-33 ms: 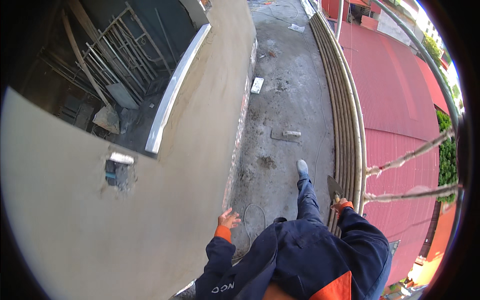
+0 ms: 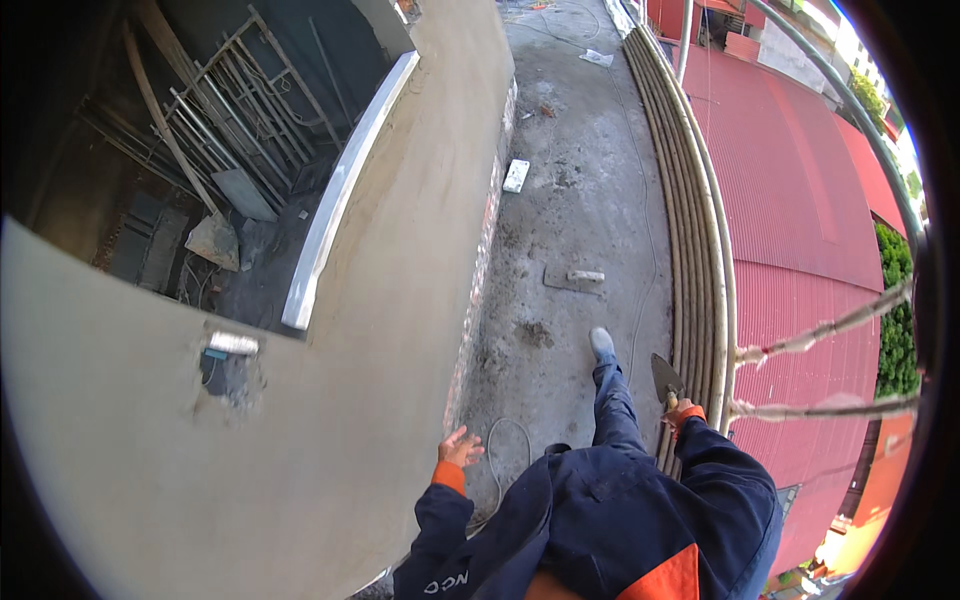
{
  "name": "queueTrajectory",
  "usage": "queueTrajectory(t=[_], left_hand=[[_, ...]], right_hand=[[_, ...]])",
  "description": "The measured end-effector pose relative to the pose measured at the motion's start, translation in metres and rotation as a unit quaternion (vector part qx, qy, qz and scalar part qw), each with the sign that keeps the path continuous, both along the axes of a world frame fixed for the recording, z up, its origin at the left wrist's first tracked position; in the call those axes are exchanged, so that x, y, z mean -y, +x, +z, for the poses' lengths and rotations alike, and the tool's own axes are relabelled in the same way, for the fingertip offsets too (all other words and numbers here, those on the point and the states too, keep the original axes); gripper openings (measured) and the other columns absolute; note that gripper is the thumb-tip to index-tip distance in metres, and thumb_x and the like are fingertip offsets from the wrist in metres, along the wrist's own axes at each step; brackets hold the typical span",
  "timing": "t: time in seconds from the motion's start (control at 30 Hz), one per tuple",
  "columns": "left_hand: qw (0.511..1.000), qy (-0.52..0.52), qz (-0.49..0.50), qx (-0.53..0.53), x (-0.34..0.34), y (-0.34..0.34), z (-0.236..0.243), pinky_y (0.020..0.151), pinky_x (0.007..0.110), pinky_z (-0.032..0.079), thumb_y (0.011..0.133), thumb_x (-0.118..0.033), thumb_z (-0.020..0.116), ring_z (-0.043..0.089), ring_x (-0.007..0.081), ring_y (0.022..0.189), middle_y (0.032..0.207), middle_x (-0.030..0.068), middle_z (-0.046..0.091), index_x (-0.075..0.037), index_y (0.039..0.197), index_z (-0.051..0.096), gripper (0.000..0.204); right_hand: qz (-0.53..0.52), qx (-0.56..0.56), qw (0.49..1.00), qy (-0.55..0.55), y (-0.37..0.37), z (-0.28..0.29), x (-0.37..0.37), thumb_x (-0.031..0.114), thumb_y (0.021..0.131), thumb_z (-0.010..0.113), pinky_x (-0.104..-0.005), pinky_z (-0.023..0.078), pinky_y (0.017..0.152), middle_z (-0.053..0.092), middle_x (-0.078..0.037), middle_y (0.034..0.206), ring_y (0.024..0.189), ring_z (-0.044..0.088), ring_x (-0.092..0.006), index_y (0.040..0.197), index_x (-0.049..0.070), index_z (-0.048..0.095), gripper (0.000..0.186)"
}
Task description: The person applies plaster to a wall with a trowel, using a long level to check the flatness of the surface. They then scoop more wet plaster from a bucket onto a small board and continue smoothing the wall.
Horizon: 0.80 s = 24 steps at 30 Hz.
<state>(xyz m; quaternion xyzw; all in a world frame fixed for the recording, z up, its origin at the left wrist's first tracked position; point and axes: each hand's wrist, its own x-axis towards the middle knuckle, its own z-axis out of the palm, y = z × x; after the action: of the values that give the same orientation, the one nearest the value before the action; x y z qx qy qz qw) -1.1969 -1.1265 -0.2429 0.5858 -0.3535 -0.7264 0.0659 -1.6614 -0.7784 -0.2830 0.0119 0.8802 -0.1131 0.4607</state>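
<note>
The right grip (image 2: 684, 413) is clamped on a pointed, flat-bladed metal trowel (image 2: 666, 377); the left grip (image 2: 460, 448), spread apart, is near the smooth plastered wall (image 2: 375, 330).

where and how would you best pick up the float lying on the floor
By its pale handle, probably from above, closing across the middle: the handle lies on top, running roughly left to right, while the thin plate lies flat on the floor, leaving its edges likely harder to get under.
</note>
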Motion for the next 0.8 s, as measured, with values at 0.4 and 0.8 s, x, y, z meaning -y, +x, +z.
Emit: queueTrajectory(t=[0.4, 0.8], left_hand=[[0.967, 0.128, 0.010, 0.221, 0.007, -0.229, -0.013, 0.040, 0.030, 0.046, 0.087, -0.041, 0.065, 0.059, 0.0197, 0.045, 0.075, 0.0184, 0.068, 0.003, 0.111, 0.052, 0.052], [0.954, 0.236, 0.024, 0.181, -0.039, -0.319, -0.118, 0.058, 0.027, 0.054, 0.088, -0.021, 0.067, 0.068, 0.0210, 0.087, 0.116, 0.0169, 0.063, -0.003, 0.139, 0.035, 0.063]], right_hand=[[0.388, -0.128, 0.906, -0.109, -0.252, -0.175, 0.338, 0.010, 0.079, 0.051, -0.0502, 0.050, 0.067, 0.065, -0.021, 0.078, 0.076, 0.063, -0.0431, 0.093, 0.006, 0.054, 0.015], [0.306, -0.124, 0.923, -0.197, -0.306, -0.410, 0.445, 0.018, 0.073, 0.066, -0.0458, 0.049, 0.084, 0.066, -0.018, 0.097, 0.095, 0.062, -0.0390, 0.119, 0.009, 0.057, 0.048]])
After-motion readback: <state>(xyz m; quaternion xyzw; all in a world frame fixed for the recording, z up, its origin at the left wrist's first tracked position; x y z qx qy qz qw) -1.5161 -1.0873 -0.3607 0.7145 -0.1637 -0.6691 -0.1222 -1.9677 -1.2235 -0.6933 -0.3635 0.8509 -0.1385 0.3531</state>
